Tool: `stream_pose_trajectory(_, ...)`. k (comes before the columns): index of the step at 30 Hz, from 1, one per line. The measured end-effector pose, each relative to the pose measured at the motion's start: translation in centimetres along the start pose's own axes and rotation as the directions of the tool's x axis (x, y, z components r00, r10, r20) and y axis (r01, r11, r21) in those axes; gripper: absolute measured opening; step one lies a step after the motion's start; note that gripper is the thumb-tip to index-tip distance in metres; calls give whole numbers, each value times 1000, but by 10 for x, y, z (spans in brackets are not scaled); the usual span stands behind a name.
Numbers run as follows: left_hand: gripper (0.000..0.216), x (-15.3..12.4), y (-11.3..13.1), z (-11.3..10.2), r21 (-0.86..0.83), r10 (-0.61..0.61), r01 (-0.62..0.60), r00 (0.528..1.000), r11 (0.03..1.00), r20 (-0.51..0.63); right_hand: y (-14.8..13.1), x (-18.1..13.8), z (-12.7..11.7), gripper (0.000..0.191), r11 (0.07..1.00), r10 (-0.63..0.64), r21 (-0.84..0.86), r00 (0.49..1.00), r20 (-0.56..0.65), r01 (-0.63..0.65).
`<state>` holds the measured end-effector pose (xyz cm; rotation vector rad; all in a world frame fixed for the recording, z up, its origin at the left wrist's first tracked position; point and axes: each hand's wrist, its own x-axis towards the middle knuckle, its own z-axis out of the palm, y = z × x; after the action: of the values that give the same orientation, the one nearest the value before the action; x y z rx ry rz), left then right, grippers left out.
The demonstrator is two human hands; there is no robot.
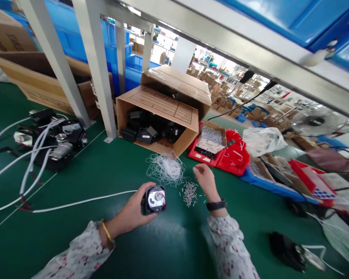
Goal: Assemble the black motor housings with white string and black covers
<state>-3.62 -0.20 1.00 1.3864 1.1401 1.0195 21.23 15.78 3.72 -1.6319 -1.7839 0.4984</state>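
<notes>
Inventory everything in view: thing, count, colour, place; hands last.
Open housing: one, black and silver, centre
Cables: several, white, mostly left
Small pieces: many, greyish, centre
Strand heap: one, white, centre
Cartons: at least two, brown, far centre and left
Loose housings: several, black, inside centre carton
Red tray: one, red, right of centre
Blue tray: one, blue, right
Cabled units: several, black and silver, left and right
Plastic bag: one, whitish, right
Fan: one, grey, far right
Frame: one, pale, top and left
Blue bins: several, blue, behind and overhead
Bench: one, green, underneath
Background boxes: many, brown, blurred
Left hand: one, gold bracelet, holding open housing
Right hand: one, black wristband, beside small pieces
</notes>
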Motion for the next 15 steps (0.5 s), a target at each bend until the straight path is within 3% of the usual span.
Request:
stream_pose_trajectory(3, 69, 2, -3, -1, 45, 5, -5, 1000, 999, -10, -4, 26, 16, 16, 997, -34, -65, 997, 71, 38)
stream_pose_trajectory(7, 68, 4, -1, -2, 63, -19, 20, 1000, 998, -7, -4, 46, 33, 12, 984, -10, -176, 1000, 1, 10)
stream_pose_trajectory(11, 69, 6, -1, -3, 28, -33, 33, 999, 999, 10, 11, 51, 37, 2, 975, 22, -222, 999, 47, -11)
stream_pose_trajectory(15, 69, 5, -7, -2, 6, -38, 38, 999, 999, 4, 19, 48, 47, 11, 976, 26, -219, 992, 127, 3)
